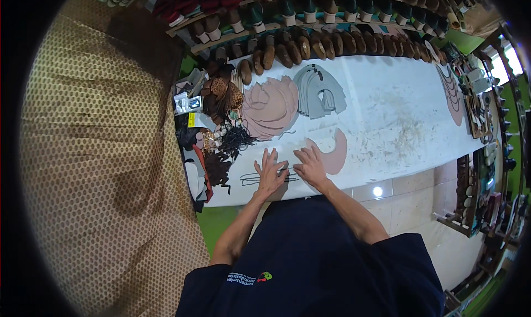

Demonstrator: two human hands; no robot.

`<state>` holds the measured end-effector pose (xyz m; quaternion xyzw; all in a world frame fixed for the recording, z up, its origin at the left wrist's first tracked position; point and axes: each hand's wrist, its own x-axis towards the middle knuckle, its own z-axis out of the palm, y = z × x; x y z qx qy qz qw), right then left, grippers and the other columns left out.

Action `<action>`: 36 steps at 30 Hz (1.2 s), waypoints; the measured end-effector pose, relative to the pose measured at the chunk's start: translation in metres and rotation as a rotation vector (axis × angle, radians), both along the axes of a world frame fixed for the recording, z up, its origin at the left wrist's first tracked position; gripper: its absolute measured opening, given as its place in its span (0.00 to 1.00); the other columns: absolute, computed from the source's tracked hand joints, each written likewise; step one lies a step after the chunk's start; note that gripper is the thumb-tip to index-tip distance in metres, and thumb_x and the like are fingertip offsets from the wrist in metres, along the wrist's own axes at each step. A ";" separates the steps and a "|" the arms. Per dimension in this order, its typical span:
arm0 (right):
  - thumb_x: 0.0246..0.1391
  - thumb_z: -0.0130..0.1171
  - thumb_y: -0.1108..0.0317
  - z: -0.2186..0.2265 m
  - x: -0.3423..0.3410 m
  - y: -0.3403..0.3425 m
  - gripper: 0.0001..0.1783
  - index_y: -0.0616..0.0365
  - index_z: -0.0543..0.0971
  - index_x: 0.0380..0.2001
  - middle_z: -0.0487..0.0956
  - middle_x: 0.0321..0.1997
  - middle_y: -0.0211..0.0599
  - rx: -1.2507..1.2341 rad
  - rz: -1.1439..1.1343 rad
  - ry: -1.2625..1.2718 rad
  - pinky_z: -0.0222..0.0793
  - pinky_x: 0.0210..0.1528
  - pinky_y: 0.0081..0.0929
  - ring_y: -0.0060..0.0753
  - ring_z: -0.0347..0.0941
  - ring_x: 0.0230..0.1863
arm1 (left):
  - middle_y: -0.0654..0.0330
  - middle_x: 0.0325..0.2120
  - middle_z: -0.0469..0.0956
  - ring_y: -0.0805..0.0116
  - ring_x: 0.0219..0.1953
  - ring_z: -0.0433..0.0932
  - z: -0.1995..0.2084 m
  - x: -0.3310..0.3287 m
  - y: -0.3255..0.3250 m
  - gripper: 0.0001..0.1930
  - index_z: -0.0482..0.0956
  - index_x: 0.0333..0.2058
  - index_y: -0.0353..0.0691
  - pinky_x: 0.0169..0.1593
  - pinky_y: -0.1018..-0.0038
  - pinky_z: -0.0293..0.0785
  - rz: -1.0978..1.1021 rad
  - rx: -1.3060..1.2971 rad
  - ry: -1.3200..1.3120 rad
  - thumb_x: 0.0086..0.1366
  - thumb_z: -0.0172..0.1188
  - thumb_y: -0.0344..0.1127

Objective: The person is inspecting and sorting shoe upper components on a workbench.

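In the head view, both hands are over the near edge of the white worktop (381, 90), close to one another. The left hand (271, 176) is laid over some thin black strips (250, 180), its fingers spread well apart and pointing away from the body; the strips run out to the left of it and show again between the two hands. The right hand (313, 167) is just beside, its fingers bent and a little apart, pointing toward the left hand; whether a fingertip presses on a strip, I cannot tell. Right next to that hand, on its outer side, lies a pink curved piece (336, 157), flat on the worktop. Farther back are a pink stack (271, 108) of overlapping pieces and, to its right, a grey stack (321, 95) of arched ones. Left of these is a heap of black cords (237, 141), with dark brown scraps (219, 170) nearer the body. At the far right end lies another pink piece (457, 117) with dark curved lines across it. Brown shoes (332, 44) line the back edge. A patterned cloth (105, 151) hangs at the left, and floor tiles (406, 198) show at the right.
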<state>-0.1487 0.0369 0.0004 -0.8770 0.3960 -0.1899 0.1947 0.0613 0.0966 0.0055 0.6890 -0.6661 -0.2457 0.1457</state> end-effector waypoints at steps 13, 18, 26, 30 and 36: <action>0.57 0.67 0.62 0.013 -0.032 -0.004 0.08 0.52 0.83 0.35 0.74 0.65 0.33 -0.064 -0.138 0.022 0.45 0.79 0.64 0.41 0.65 0.72 | 0.58 0.72 0.68 0.48 0.80 0.45 -0.007 0.001 -0.043 0.16 0.93 0.41 0.51 0.68 0.25 0.36 -0.354 0.218 0.209 0.66 0.69 0.55; 0.56 0.67 0.63 0.027 -0.087 0.001 0.06 0.51 0.83 0.36 0.74 0.64 0.34 0.020 -0.323 0.057 0.42 0.78 0.68 0.44 0.62 0.74 | 0.60 0.69 0.71 0.49 0.76 0.52 -0.010 -0.004 -0.061 0.16 0.94 0.37 0.50 0.65 0.32 0.43 -0.448 0.220 0.218 0.65 0.70 0.54; 0.59 0.65 0.61 0.015 -0.155 0.022 0.06 0.50 0.85 0.32 0.72 0.69 0.35 0.074 -0.584 0.169 0.38 0.79 0.69 0.49 0.56 0.78 | 0.64 0.66 0.73 0.52 0.72 0.56 -0.015 -0.015 -0.080 0.14 0.94 0.36 0.50 0.62 0.34 0.46 -0.506 0.107 0.145 0.64 0.71 0.53; 0.59 0.66 0.61 0.012 -0.178 0.030 0.07 0.50 0.85 0.32 0.71 0.69 0.35 0.078 -0.674 0.201 0.37 0.79 0.69 0.50 0.55 0.79 | 0.66 0.64 0.74 0.53 0.72 0.57 -0.007 -0.034 -0.091 0.14 0.94 0.36 0.51 0.62 0.34 0.46 -0.502 0.122 0.074 0.62 0.72 0.52; 0.58 0.67 0.62 0.014 -0.195 0.031 0.06 0.50 0.86 0.33 0.71 0.70 0.37 0.108 -0.717 0.220 0.36 0.80 0.68 0.51 0.54 0.79 | 0.66 0.58 0.76 0.55 0.69 0.59 -0.010 -0.042 -0.095 0.13 0.93 0.33 0.51 0.61 0.35 0.49 -0.449 -0.011 0.014 0.60 0.73 0.52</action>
